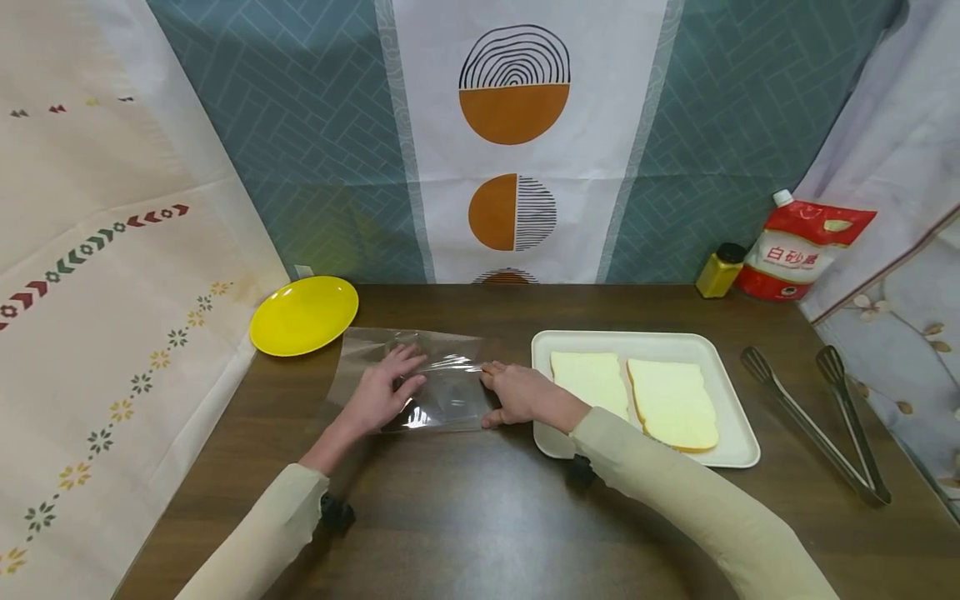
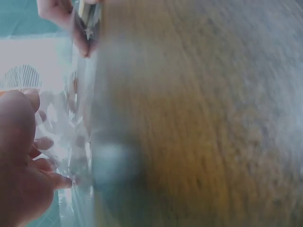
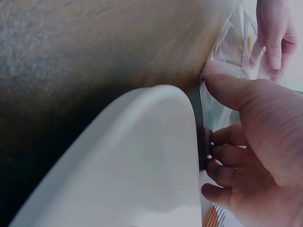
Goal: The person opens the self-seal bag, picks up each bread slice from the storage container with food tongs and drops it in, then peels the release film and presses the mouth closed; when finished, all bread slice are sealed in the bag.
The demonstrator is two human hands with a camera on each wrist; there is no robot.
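A sheet of clear plastic film (image 1: 450,400) lies on the brown table, wrinkled and shiny under the light. Over its left half rests my left hand (image 1: 386,392), fingers spread and fairly straight. At the film's right edge is my right hand (image 1: 525,393), its thumb and fingers set well apart and touching the edge. In the right wrist view the right thumb (image 3: 232,87) presses on the film, while the other fingers bend slightly along its border. The left wrist view shows the left hand (image 2: 21,156) beside the film (image 2: 78,142), with no object in its grasp.
Right of the film stands a white tray (image 1: 731,454) with two bread slices (image 1: 671,404). Metal tongs (image 1: 817,433) lie beyond it. A yellow plate (image 1: 303,317) sits back left. Back right are a yellow black-capped bottle (image 1: 720,271) and a red-and-white pouch (image 1: 795,250).
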